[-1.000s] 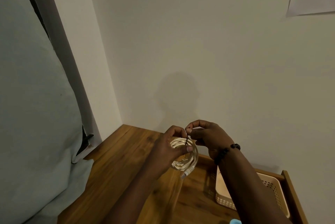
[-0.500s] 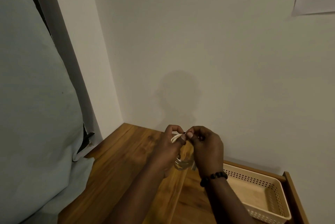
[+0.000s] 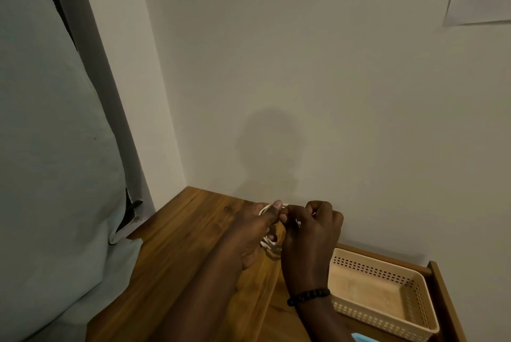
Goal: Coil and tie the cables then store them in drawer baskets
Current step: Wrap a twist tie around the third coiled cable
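A coiled white cable (image 3: 268, 243) is held above the wooden top, mostly hidden between my two hands. My left hand (image 3: 253, 233) grips the coil from the left, thumb pressed on its upper edge. My right hand (image 3: 309, 233), with a black bead bracelet on the wrist, is closed around the coil's right side, its fingertips pinched against the left thumb at the top of the coil. A beige perforated basket (image 3: 409, 322) sits in the open drawer to the right, nothing visible inside it.
The wooden top (image 3: 177, 258) runs into the wall corner. A grey cushion or fabric (image 3: 49, 175) fills the left side. The drawer's wooden edge (image 3: 442, 297) borders the basket at right. A light blue item (image 3: 362, 338) peeks in at the bottom edge.
My hands have dropped lower and drawn closer together around the coil. The right hand has rolled over the coil, hiding most of it and the dangling plug.
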